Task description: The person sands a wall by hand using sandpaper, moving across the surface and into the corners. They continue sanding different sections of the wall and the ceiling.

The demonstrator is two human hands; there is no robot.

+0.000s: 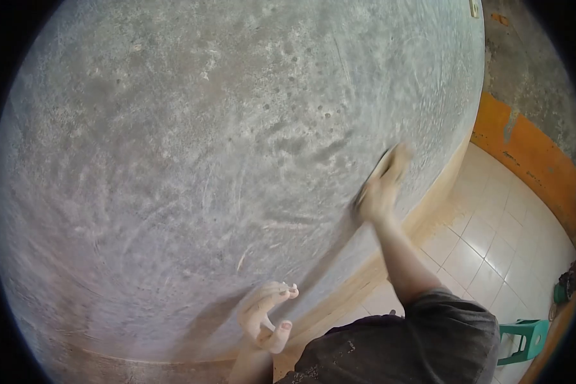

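My right hand [379, 192] presses a flat dark pad, probably a sanding block or sandpaper [384, 165], against a rough grey plastered wall [224, 128]. The hand and pad are blurred by motion, low on the wall's right part. My left hand [265, 317] hangs near the wall's base with fingers loosely curled and apart, holding nothing and close to the surface. A dark grey sleeve [441, 333] covers my right upper arm.
A tan band [365, 275] runs along the wall's foot. White floor tiles [493, 243] spread to the right, met by an orange-painted lower wall [525, 153]. A green plastic stool [525, 336] stands at the lower right.
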